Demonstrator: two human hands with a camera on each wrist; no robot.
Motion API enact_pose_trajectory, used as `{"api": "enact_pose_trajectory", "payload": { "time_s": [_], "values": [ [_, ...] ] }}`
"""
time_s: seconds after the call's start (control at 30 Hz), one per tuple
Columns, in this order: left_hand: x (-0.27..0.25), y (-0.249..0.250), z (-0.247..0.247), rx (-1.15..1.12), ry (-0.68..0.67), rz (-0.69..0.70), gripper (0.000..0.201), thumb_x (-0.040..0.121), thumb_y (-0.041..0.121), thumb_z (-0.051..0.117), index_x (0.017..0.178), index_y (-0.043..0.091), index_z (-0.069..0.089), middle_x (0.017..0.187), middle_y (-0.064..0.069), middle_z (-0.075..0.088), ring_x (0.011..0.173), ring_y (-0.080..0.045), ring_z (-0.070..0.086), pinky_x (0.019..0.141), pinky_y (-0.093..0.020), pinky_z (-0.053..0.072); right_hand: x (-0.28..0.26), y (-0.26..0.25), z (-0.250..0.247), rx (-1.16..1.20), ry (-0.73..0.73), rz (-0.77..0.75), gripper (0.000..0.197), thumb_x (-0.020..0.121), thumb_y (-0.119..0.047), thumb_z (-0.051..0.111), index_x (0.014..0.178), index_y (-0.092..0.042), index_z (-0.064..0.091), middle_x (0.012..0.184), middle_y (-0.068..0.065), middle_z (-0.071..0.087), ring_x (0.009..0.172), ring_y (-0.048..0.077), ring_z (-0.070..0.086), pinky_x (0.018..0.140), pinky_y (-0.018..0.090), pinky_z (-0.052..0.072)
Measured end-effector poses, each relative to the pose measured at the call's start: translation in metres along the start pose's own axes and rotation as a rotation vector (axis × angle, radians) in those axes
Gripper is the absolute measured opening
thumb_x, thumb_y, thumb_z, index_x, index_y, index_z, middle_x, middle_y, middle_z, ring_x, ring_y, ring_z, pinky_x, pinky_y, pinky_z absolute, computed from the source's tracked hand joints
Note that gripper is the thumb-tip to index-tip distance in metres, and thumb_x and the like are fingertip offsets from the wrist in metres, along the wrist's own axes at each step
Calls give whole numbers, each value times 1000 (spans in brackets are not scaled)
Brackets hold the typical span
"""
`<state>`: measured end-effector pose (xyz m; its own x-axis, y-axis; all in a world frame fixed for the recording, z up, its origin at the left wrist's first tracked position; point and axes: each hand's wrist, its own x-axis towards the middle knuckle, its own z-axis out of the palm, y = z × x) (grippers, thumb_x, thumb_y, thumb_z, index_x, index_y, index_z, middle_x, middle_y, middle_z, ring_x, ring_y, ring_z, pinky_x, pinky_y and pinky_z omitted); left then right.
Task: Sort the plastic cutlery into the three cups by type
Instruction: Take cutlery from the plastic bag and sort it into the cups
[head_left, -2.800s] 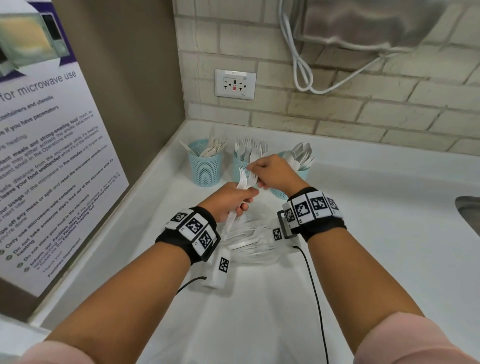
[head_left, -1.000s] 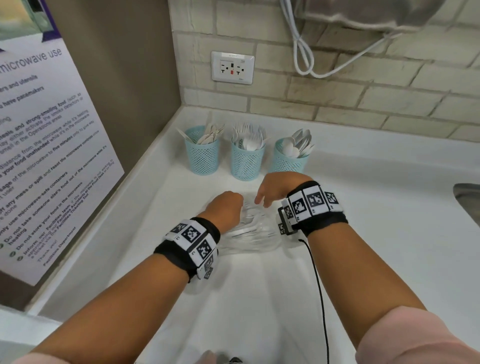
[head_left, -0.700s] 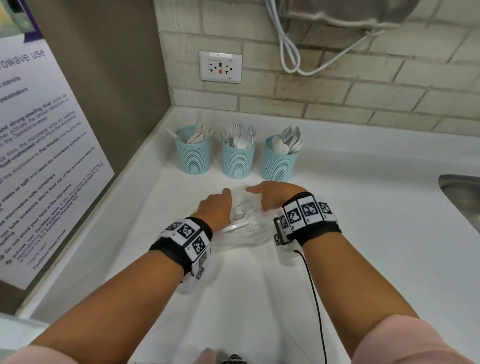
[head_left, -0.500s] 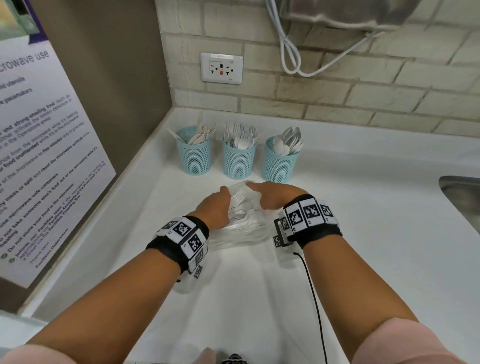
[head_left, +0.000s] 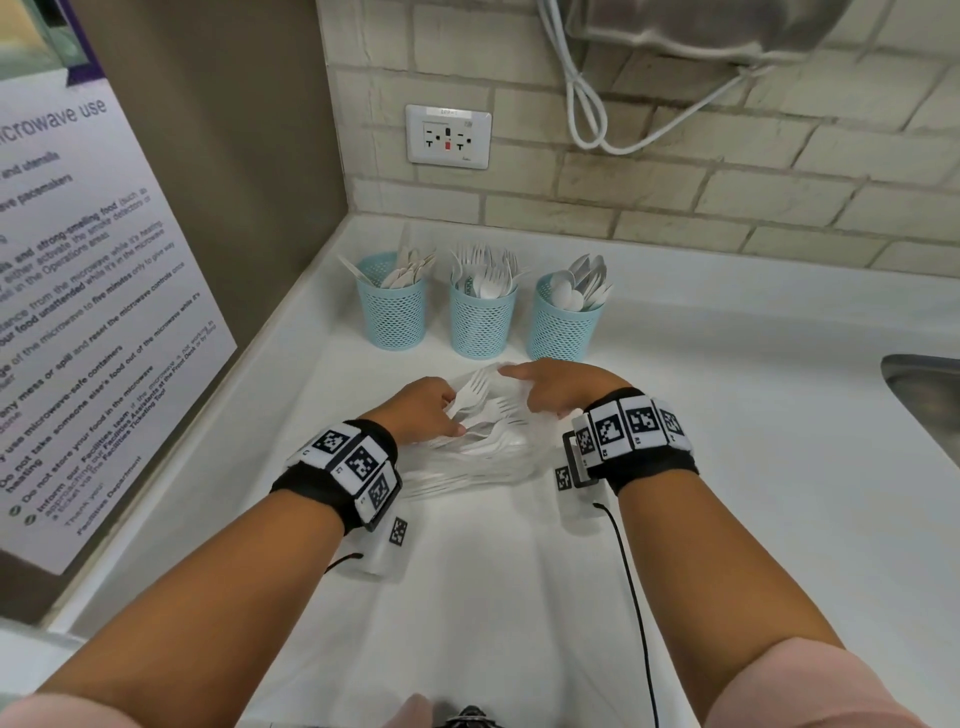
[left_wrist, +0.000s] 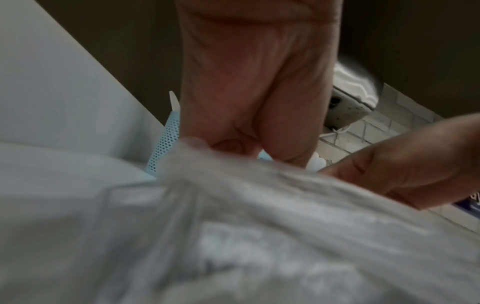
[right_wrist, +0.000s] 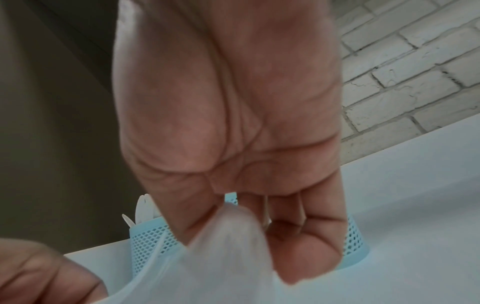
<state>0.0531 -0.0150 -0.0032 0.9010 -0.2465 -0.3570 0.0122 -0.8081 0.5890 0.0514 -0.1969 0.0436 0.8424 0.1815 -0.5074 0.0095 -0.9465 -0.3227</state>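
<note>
Three blue mesh cups stand at the back of the counter: the left cup (head_left: 392, 312) holds knives, the middle cup (head_left: 482, 325) forks, the right cup (head_left: 563, 330) spoons. In front of them lies a clear plastic bag (head_left: 467, 462) with several white forks (head_left: 470, 395) inside. My left hand (head_left: 449, 410) grips the bag's left edge with curled fingers (left_wrist: 233, 148). My right hand (head_left: 511, 371) pinches the bag's right edge between thumb and fingers (right_wrist: 298, 246). The bag's mouth is held up between them. In both wrist views the blurred plastic hides the forks.
A wall with a microwave poster (head_left: 78, 312) borders the counter on the left. A brick wall with a socket (head_left: 448, 136) and a hanging white cable (head_left: 587, 104) lies behind the cups. A metal sink edge (head_left: 930, 395) shows at right. Bare white counter (head_left: 753, 415) lies to the right.
Earlier my left hand held forks up and my right hand was at the middle cup. Both hands then came down to the bag and now hold its mouth lifted.
</note>
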Motion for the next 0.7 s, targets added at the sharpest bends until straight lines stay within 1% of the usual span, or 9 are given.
{"api": "enact_pose_trajectory", "payload": {
  "time_s": [0.07, 0.13, 0.2, 0.3, 0.37, 0.43, 0.57, 0.63, 0.7],
  "values": [
    [2, -1, 0, -19, -32, -6, 39, 86, 20, 66, 120, 6, 52, 113, -6, 56, 103, -19, 54, 84, -23, 40, 0, 2, 0, -5, 13, 2, 70, 87, 2, 36, 147, -32, 25, 155, 5, 22, 132, 25, 37, 98, 29, 41],
    [-1, 1, -3, -54, -39, -12, 10, 87, 16, 63, 87, 13, 53, 83, 1, 51, 73, -12, 48, 63, -21, 37, 1, 3, 1, -35, 14, 25, 68, 88, 1, 36, 147, -30, 26, 155, 4, 23, 136, 25, 34, 107, 33, 35],
    [-4, 1, -8, -91, -64, -34, 23, 82, 13, 66, 72, 14, 45, 72, 1, 45, 65, -14, 42, 58, -23, 34, 1, 5, 1, -60, 7, 49, 65, 89, -1, 38, 147, -29, 27, 154, 4, 26, 136, 25, 34, 109, 33, 33],
    [-3, -3, -14, -221, -98, -10, 38, 61, 17, 75, 92, 1, 59, 89, -18, 63, 85, -32, 61, 81, -43, 51, 5, 8, 2, -21, 11, 68, 63, 90, -7, 46, 146, -28, 30, 152, 3, 28, 133, 24, 38, 108, 33, 35],
    [-4, -4, -16, -327, -98, -9, 38, 65, 11, 74, 100, 2, 62, 100, -19, 66, 97, -34, 63, 92, -46, 49, 8, 8, 2, 37, 31, 49, 61, 89, -12, 55, 144, -30, 34, 152, 3, 29, 132, 24, 38, 108, 34, 36],
    [-4, -4, -16, -407, -98, 15, 20, 78, 1, 68, 96, 9, 63, 101, -18, 67, 95, -29, 63, 90, -39, 49, 12, 8, 0, 59, 73, 13, 60, 86, -18, 62, 141, -27, 39, 149, 2, 35, 132, 22, 39, 107, 33, 34],
    [-1, -3, -16, -593, -61, 87, 19, 85, -3, 61, 102, 7, 63, 94, -14, 67, 84, -20, 64, 81, -27, 51, 15, 7, -3, 239, 141, -99, 65, 80, -40, 70, 137, -24, 43, 143, -2, 42, 132, 19, 39, 108, 36, 34],
    [1, -2, -16, -707, -50, 104, 28, 88, -5, 57, 115, 1, 58, 90, -8, 68, 73, -8, 68, 75, -17, 54, 14, 4, -4, 465, 194, -217, 51, 84, -44, 64, 128, -24, 52, 131, -3, 54, 119, 14, 50, 99, 31, 40],
    [1, 1, -16, -766, -56, 125, 31, 90, -4, 54, 121, -2, 55, 89, -4, 69, 68, -3, 69, 71, -13, 54, 13, -1, -4, 661, 290, -257, 33, 91, -38, 56, 119, -20, 56, 111, -2, 61, 92, 11, 59, 79, 25, 44]
  ]
}}
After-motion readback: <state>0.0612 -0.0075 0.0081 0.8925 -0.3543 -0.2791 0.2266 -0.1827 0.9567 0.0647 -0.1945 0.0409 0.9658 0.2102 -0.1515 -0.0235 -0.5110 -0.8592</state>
